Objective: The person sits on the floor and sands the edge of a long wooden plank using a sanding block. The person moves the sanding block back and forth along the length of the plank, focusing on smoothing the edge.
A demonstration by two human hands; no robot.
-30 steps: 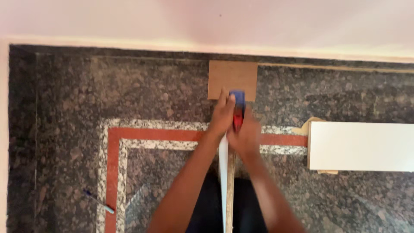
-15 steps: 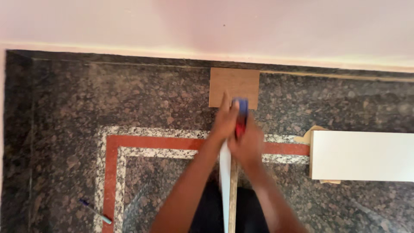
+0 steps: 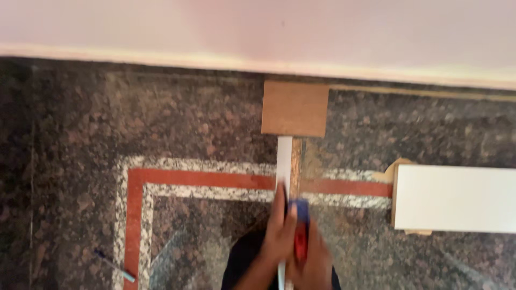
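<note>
Left hand [image 3: 277, 228]: lying along the left side of the narrow white-faced strip [image 3: 285, 161], fingers pointing up the picture and pressing against the strip's face; it is blurred, so I cannot tell whether the fingers are closing round the edge or only resting flat.
Right hand [image 3: 314, 258]: sitting just right of the left hand at the bottom edge of the picture, fingers wrapping over the blue and red tool [image 3: 301, 231]; the two hands are lying close together, touching or nearly so.
Blue and red tool: a small blocky thing, blue at the top and red below, riding on the strip between the two hands; too blurred to say what kind of tool it is.
Narrow white-faced strip: standing on edge on the floor [image 3: 177, 123], running straight up the picture from between the hands, showing a white face on the left and a brown core on the right; its far end is meeting the lower edge of the brown board.
Brown board [image 3: 294, 108]: a small flat rectangle lying on the floor, its top edge just beside the pale wall [image 3: 242, 27].
White panel [image 3: 457, 197]: lying flat to the right, well apart from the hands, with brown edging showing at its left end.
Floor: dark speckled stone with a red band [image 3: 204, 177] bordered in pale speckle, turning a corner at the left.
Pen [image 3: 114, 267]: lying at a slant on the floor at lower left, well away from the hands.
</note>
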